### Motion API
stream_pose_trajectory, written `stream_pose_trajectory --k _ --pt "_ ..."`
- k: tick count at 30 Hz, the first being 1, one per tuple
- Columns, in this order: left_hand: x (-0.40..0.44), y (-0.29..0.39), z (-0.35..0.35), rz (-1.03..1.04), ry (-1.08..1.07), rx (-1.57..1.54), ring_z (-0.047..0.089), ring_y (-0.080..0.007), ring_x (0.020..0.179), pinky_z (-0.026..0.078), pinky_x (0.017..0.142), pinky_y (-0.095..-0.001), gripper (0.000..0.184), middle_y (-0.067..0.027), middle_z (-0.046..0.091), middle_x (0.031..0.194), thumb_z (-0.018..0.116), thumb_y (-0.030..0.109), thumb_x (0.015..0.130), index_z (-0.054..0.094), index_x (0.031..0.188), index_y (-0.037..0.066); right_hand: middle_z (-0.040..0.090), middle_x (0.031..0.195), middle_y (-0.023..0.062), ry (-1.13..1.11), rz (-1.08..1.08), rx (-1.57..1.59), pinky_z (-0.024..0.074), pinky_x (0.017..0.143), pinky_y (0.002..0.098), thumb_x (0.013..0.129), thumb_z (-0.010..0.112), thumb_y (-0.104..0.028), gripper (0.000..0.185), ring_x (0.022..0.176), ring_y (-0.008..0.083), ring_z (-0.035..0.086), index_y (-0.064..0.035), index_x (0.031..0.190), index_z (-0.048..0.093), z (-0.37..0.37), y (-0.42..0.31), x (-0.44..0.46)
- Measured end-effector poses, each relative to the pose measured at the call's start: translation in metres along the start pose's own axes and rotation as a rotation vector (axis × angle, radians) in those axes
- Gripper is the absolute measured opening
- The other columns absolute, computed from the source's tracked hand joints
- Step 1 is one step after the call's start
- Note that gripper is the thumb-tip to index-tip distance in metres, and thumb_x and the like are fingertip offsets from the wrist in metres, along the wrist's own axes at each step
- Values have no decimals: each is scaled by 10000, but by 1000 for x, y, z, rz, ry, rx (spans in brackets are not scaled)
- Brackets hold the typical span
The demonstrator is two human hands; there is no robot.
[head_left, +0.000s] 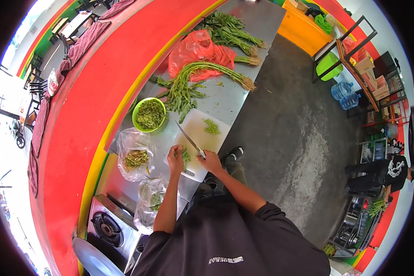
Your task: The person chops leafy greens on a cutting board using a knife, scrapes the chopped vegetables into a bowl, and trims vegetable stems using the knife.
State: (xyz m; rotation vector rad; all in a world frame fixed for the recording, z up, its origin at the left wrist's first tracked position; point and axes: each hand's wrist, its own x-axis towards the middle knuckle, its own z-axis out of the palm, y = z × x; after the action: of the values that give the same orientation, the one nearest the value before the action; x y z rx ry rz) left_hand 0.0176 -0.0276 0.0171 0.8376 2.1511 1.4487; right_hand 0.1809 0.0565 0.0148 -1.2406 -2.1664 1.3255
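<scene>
A grey floor [285,129] with a pale worn streak spreads across the right of the room. Along the left, a broad red ledge [83,124] edged in yellow borders the metal worktop [218,101]; beyond it, tables [73,25] stand at the far left. At the right are a shelf [355,71] with boxes [365,65], a green tub [329,66], water jugs [341,90] and, nearer, another person [375,172] in dark clothes. An orange unit [303,30] stands beyond the worktop's far end.

A stove [108,227] fills the near left corner. Leafy bundles [225,30] lie at the far end, partly hidden by a red bag [202,50]; nearer stalks [177,92] bend toward the board [216,143], which lies at the worktop's right edge. Left of it, close together, sit a green bowl [157,130] of chopped greens, a clear bag [124,142] with trimmings and, nearer, a second clear bag [145,198], partly behind the left forearm.

On the board, the right hand [210,161] wraps the handle of a knife [187,135], blade pointing far left. The left hand [175,158] has bent fingers beside leaves [185,158]; whether it pinches any, I cannot tell. Small cut pieces [211,126] lie near the board's far edge.
</scene>
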Motion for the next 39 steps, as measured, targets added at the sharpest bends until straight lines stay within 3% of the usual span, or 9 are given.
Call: stream_pose_trajectory --k 3,6,15,21,24,26,30,33,39 --pt "-1 13 -9 -54 51 -205 625 -119 848 506 791 -309 225 -55 723 904 623 224 1014 666 1010 3 692 769 208 -36 29 -107 536 698 502 865 718 -345 314 754 415 686 -36 895 671 2 2 -1" --pt "3 12 -23 -32 96 -66 605 -103 809 487 736 -290 247 -49 714 875 632 234 1009 662 1004 -11 679 762 221 6 -26 -139 522 679 506 872 727 -343 325 734 427 671 -24 900 672 6 7 -1" --pt "13 12 -40 -144 -7 -374 605 -88 819 470 780 -243 226 -29 674 886 613 205 1027 652 1063 -14 677 759 217 5 -67 -153 518 671 513 905 696 -357 345 720 439 663 -13 914 671 7 10 -1" --pt "2 30 -37 -157 -107 -398 584 -74 727 470 695 -231 192 -15 650 804 619 158 1019 644 1027 -32 644 662 152 -64 -99 12 515 582 428 924 687 -282 288 571 301 656 1 899 643 -8 8 3" --pt "7 31 -38 -175 -105 -371 577 -74 720 473 691 -234 191 -11 651 803 628 154 1012 653 1012 -35 581 579 87 -218 111 284 487 496 376 925 692 -212 214 471 212 603 -10 886 635 -14 4 5" --pt "13 30 -38 -124 -134 -262 589 -88 740 478 714 -246 183 -25 659 821 629 147 1005 667 1020 -32 555 562 37 -231 109 371 448 426 318 942 682 -202 205 417 117 549 -17 876 626 -13 7 7" --pt "11 44 -31 14 -309 6 630 -133 764 511 758 -296 105 -71 683 839 681 82 933 688 980 -11 546 561 29 -231 112 359 423 404 303 949 688 -166 188 401 113 523 -1 904 611 -12 6 8" --pt "6 52 -28 263 -352 116 678 -311 804 527 748 -390 93 -122 689 892 720 65 877 678 943 16 548 563 31 -233 135 421 429 404 302 937 689 -173 197 409 115 536 0 883 610 -15 4 8" --pt "-9 35 -51 442 -585 340 654 -278 852 482 735 -402 105 -53 673 874 740 146 843 689 915 89 556 566 31 -237 143 453 434 409 303 932 683 -178 204 415 119 548 1 863 613 -14 8 8"
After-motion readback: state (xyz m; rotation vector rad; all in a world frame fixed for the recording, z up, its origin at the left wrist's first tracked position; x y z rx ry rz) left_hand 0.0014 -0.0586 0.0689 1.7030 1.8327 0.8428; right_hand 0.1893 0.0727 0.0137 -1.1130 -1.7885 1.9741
